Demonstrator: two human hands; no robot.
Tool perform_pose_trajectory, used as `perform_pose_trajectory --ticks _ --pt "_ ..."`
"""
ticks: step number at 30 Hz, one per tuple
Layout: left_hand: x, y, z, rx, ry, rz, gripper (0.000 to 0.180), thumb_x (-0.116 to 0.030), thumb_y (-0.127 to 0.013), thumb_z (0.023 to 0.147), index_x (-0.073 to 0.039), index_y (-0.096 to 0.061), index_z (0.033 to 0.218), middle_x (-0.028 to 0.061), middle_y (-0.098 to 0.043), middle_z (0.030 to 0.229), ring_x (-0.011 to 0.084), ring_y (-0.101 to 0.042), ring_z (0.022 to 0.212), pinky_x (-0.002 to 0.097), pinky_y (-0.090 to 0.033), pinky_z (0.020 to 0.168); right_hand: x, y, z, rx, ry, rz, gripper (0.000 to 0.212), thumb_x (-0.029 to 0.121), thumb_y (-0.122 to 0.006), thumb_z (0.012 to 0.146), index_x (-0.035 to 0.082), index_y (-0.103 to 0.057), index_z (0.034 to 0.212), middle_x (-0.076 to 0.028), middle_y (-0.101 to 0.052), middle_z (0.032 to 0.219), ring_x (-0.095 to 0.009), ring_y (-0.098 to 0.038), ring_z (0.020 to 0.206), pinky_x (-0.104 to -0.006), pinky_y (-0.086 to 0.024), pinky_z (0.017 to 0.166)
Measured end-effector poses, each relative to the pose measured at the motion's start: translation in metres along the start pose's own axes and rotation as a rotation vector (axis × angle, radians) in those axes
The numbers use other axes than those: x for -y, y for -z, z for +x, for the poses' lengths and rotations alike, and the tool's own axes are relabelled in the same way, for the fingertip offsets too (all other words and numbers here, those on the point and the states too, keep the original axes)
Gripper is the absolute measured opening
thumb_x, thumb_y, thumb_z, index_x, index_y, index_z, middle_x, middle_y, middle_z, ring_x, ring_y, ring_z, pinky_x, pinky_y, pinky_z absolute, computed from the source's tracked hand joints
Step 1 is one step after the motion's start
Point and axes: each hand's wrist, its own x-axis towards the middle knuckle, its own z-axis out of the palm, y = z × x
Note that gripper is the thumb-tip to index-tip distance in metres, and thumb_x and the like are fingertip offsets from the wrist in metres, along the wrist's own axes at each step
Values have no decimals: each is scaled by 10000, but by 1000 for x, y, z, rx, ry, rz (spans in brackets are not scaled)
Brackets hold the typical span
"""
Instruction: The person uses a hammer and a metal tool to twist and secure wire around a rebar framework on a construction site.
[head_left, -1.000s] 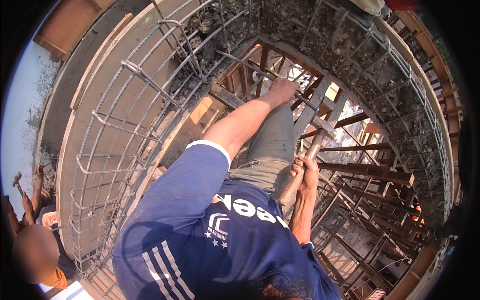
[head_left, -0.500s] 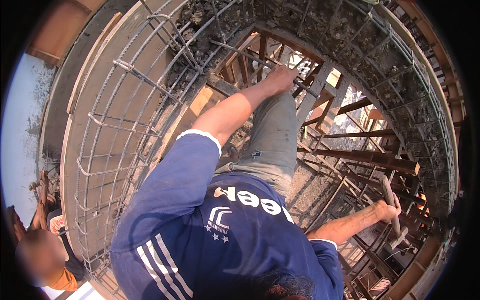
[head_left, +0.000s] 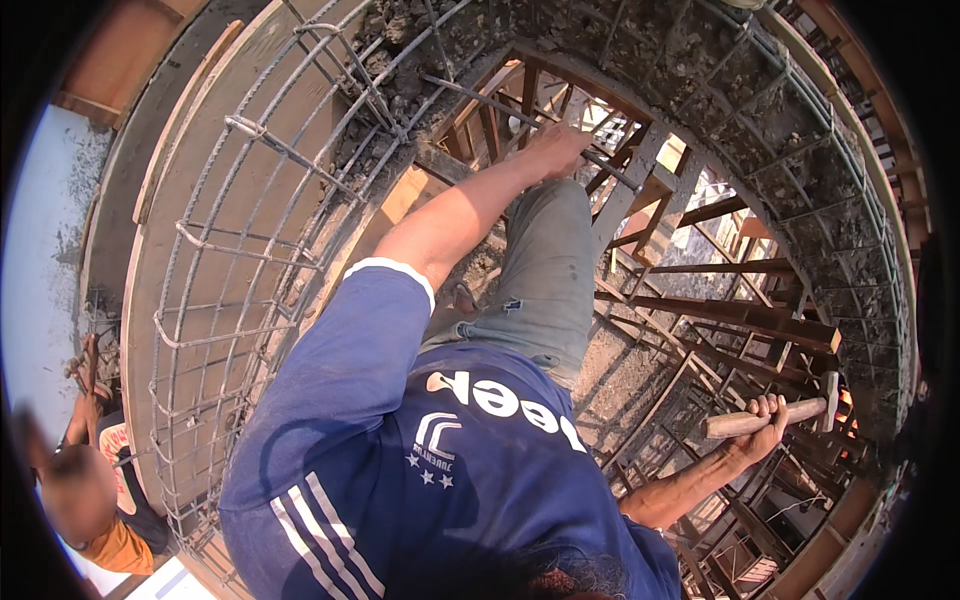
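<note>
Swinging wider since before, the right hand (head_left: 762,432) grips one wooden-handled hammer (head_left: 770,415) out at the side; the left hand (head_left: 556,150) clasps one steel bar (head_left: 520,115) ahead.

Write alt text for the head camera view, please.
A person in a blue shirt grips a steel bar with the left hand and holds a wooden-handled hammer in the right hand, above a rebar cage.

The short-sleeved jersey (head_left: 400,470) is deep blue with white stripes, white cuffs and white lettering. The worn denim trousers (head_left: 545,280) are faded grey-blue. The wooden-handled hammer (head_left: 770,415) is pale tan. The steel rebar grid (head_left: 250,240) is rusty brown-grey over tan formwork boards (head_left: 190,200).
</note>
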Motion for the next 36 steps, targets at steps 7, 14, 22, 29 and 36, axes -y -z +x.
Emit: perform_pose_trajectory --ticks 7,14,22,29,36 --pt "2 -4 -1 -53 -3 38 271 -215 -694 846 -9 -617 1004 210 -676 1020 412 -615 1055 513 -460 934 -41 -70 56 -562 468 142 180 89 -517 796 81 -483 620 -55 -548 620 -228 -587 605 -389 -547 664" --pt "13 -7 -7 -82 -63 44 314 -235 -691 850 -10 -607 1052 198 -661 1079 394 -588 1104 508 -450 958 -216 -194 -62 353 -526 -322 126 72 -602 891 44 -479 898 -37 -502 655 -146 -520 502 -316 -477 430" --pt "-64 31 -93 -57 -71 -418 519 -332 -762 833 -28 -596 1219 166 -616 1139 323 -592 1092 452 -464 978 -177 -176 -73 385 -279 -420 183 20 -608 862 6 -458 965 -72 -539 677 -152 -541 463 -294 -470 405" --pt "-118 134 -151 -265 304 -1213 384 -385 -773 882 -21 -661 926 69 -681 847 167 -664 842 342 -528 852 -214 -270 -96 1059 288 -860 367 120 -657 846 -17 -438 1107 -147 -544 677 -334 -599 564 -427 -492 557" --pt "-15 237 -264 -794 80 -701 267 -186 -615 957 -34 -587 739 67 -589 678 165 -583 730 355 -483 761 -257 -297 -32 984 826 -1200 576 441 -688 892 -3 -577 1242 -213 -551 1191 -363 -548 1092 -446 -460 924"
